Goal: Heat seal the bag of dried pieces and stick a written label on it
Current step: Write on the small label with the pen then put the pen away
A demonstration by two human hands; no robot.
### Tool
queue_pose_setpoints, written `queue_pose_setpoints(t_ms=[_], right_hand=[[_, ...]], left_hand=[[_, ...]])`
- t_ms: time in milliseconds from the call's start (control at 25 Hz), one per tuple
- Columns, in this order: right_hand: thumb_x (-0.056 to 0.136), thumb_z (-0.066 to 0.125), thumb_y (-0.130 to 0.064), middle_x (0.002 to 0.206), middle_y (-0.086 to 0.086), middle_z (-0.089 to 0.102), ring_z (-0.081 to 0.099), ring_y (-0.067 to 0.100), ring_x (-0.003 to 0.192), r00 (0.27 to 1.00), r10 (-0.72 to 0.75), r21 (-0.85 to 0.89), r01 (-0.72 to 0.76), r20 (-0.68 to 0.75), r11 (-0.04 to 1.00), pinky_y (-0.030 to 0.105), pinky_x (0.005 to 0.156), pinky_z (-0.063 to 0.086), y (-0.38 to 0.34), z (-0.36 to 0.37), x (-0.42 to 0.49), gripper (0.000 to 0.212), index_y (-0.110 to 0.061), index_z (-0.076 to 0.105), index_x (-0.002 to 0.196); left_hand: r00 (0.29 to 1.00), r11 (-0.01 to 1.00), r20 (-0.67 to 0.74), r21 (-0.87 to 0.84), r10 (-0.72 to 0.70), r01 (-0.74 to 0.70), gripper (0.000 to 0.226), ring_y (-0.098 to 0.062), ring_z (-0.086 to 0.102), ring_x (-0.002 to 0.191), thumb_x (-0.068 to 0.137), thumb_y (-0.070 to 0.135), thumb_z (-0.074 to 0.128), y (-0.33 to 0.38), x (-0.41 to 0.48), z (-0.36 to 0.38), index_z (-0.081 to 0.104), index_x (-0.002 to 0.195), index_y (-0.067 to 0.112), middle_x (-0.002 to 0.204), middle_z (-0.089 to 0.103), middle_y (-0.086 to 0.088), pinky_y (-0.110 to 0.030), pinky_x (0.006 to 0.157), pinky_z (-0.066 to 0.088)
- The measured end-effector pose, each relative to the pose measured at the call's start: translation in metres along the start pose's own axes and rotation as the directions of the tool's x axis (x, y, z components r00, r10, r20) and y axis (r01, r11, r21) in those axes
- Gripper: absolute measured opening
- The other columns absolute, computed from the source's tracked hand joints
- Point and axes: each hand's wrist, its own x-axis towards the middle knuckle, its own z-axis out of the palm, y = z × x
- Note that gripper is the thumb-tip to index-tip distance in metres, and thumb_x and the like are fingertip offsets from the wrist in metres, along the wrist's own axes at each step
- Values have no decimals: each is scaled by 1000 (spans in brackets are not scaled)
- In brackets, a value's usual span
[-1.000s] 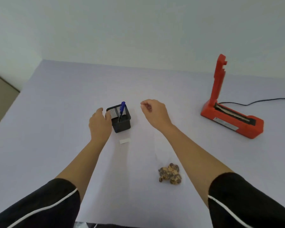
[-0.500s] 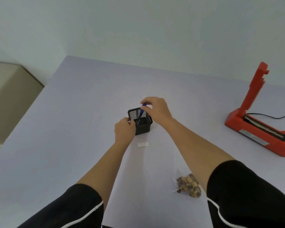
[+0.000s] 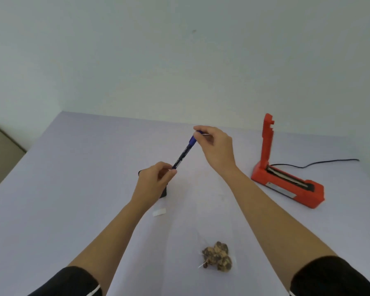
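Bag of dried pieces [image 3: 217,256] lies at lower centre on the tabletop [image 3: 73,167]; your left hand [image 3: 152,184] pinches the pen [image 3: 184,153] at its lower end, your right hand [image 3: 216,146] its blue cap.

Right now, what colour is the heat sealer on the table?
The heat sealer is orange-red; the head view shows it best.

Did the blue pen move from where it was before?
Yes. The blue pen stood in the black holder; now it is lifted out above it, right hand pinching its upper end, left hand its lower end.
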Motion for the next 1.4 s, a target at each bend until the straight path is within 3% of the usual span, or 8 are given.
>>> queue_pose_setpoints(t_ms=[200, 280, 480, 720, 880, 1040, 1160, 1400], right_hand=[[86, 59, -42, 73, -10, 57, 53, 1, 53, 984, 138, 122, -125, -109, 985, 14, 61, 47, 1, -18, -23, 31, -23, 50, 108], [87, 56, -47, 60, -5, 49, 46, 10, 49, 956, 225, 157, -197, -191, 968, 26, 57, 45, 6, -19, -30, 31, -17, 48, 87], [93, 45, -43, 53, 3, 51, 49, 13, 47, 903, 340, 224, -285, -264, 932, 17, 47, 41, 10, -26, -39, 50, -4, 51, 62], [98, 37, -32, 49, 4, 43, 40, 14, 43, 838, 394, 254, -316, -378, 914, 23, 43, 36, 13, -30, -41, 48, -8, 40, 56], [98, 38, -30, 47, 0, 38, 37, 12, 42, 812, 412, 269, -323, -413, 907, 21, 42, 34, 16, -11, -57, 49, -13, 35, 52], [98, 38, -29, 51, 0, 43, 41, 12, 45, 631, 492, 414, -281, -600, 866, 28, 50, 34, 14, -48, -35, 47, -13, 40, 54], [96, 42, -37, 51, 0, 48, 47, 12, 44, 725, 444, 420, -232, -527, 877, 23, 43, 40, 16, -70, -21, 47, -12, 46, 58], [85, 67, -24, 53, -2, 52, 55, 8, 46, 871, 477, 499, -361, -121, 787, 23, 52, 50, 56, -18, -81, 38, -16, 41, 58]], left_hand=[[971, 969, 20, 62, 239, -240, 15, -6, 53, 69, 91, 24, 56, 33, -13, 18, 66, 91, 12, 75, 60, 5, -12, 63, 38], [953, 951, 41, 74, 299, -301, 16, -11, 54, 73, 92, 22, 55, 42, -19, 25, 65, 94, 11, 81, 62, 1, -16, 67, 40], [938, 936, 19, 74, 345, -345, 16, -5, 50, 69, 93, 22, 53, 55, -28, 42, 63, 94, 9, 76, 56, 7, -10, 64, 38], [952, 960, 141, 26, 272, -279, 18, -14, 57, 68, 94, 25, 51, 58, -32, 50, 63, 87, 14, 71, 62, 1, -22, 62, 43], [945, 970, 224, -90, 240, -225, 15, 2, 57, 65, 95, 22, 51, 52, -35, 41, 62, 85, 20, 67, 60, 11, -7, 60, 42], [936, 999, 350, -11, 35, -34, 26, -3, 55, 61, 96, 19, 49, -20, -57, 22, 63, 75, 27, 64, 60, 5, -23, 67, 46], [951, 987, 268, 70, -156, 142, 20, -5, 58, 63, 93, 21, 54, -78, -86, 9, 66, 77, 27, 69, 64, 7, -21, 68, 47], [975, 954, -29, 205, -218, 220, 14, -19, 58, 79, 87, 10, 58, -116, -70, 9, 69, 97, 10, 89, 62, -4, -28, 77, 46]])
